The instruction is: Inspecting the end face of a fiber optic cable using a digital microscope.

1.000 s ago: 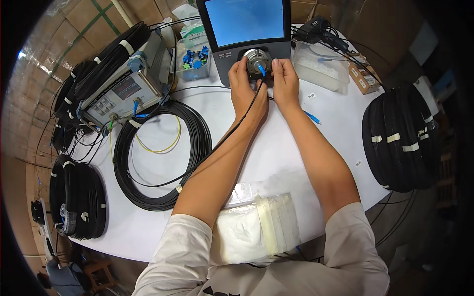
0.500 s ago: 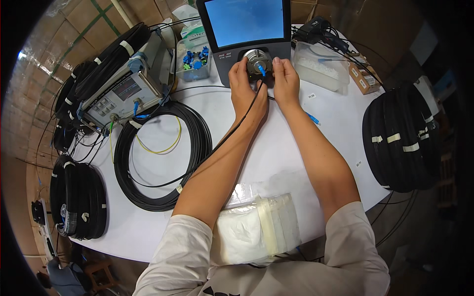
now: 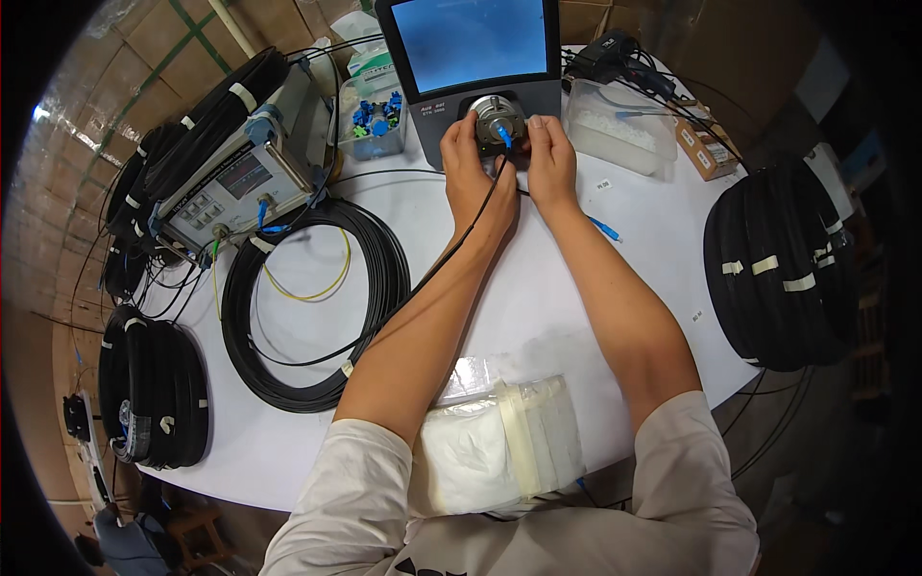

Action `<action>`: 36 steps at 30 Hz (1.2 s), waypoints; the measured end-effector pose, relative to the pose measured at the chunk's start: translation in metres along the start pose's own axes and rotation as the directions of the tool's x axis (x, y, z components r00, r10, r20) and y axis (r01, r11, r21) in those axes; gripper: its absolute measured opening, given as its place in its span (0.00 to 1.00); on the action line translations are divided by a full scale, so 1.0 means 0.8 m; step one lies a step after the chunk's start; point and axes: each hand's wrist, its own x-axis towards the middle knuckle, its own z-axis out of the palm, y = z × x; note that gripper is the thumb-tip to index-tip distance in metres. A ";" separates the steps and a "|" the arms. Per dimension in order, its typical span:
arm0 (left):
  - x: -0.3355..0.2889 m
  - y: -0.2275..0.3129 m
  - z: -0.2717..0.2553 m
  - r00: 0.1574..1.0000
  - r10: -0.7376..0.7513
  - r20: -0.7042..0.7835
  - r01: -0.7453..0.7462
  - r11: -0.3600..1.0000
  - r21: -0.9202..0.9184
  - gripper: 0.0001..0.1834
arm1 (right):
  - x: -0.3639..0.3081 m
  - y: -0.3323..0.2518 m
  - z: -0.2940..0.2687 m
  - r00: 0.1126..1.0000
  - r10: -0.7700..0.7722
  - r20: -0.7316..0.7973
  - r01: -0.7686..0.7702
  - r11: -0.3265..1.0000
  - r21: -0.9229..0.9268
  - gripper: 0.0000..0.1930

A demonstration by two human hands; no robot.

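reaching to the far edge of the white table (image 3: 538,288), both hands meet at the round metal port (image 3: 496,115) on the screen device (image 3: 471,48). the left hand (image 3: 471,178) cups its side; the right hand (image 3: 549,158) pinches the blue connector (image 3: 504,137) of the thin black cable (image 3: 423,278) at the port. a black cable coil (image 3: 307,298) lies left.

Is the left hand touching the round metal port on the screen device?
Touching. In the head view the left hand has its fingertips against the rim of the round metal port, no gap showing.
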 end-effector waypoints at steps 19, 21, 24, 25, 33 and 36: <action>-0.001 0.001 -0.001 1.000 -0.017 0.009 0.017 1.000 0.002 0.35 | -0.003 -0.023 -0.004 0.994 0.084 0.066 -0.075 0.990 -0.118 0.18; 0.000 0.002 0.001 1.000 -0.011 0.007 0.011 1.000 -0.003 0.35 | -0.002 -0.021 -0.007 0.996 0.068 0.059 -0.061 0.991 -0.123 0.18; 0.000 0.001 -0.002 1.000 -0.013 0.007 0.013 1.000 0.001 0.35 | -0.005 -0.022 -0.003 0.995 0.074 0.060 -0.066 0.989 -0.135 0.17; 0.000 0.001 -0.001 1.000 -0.018 0.010 0.018 1.000 -0.001 0.35 | -0.005 -0.023 -0.003 0.996 0.063 0.059 -0.055 0.990 -0.132 0.17; 0.000 0.003 -0.001 1.000 -0.009 0.003 0.009 1.000 0.018 0.34 | -0.005 -0.010 0.004 1.000 -0.023 -0.014 0.023 0.999 0.040 0.15; 0.000 0.003 0.000 1.000 0.001 -0.013 -0.001 1.000 0.018 0.34 | -0.004 -0.012 0.002 0.995 0.035 0.096 -0.037 0.999 0.017 0.17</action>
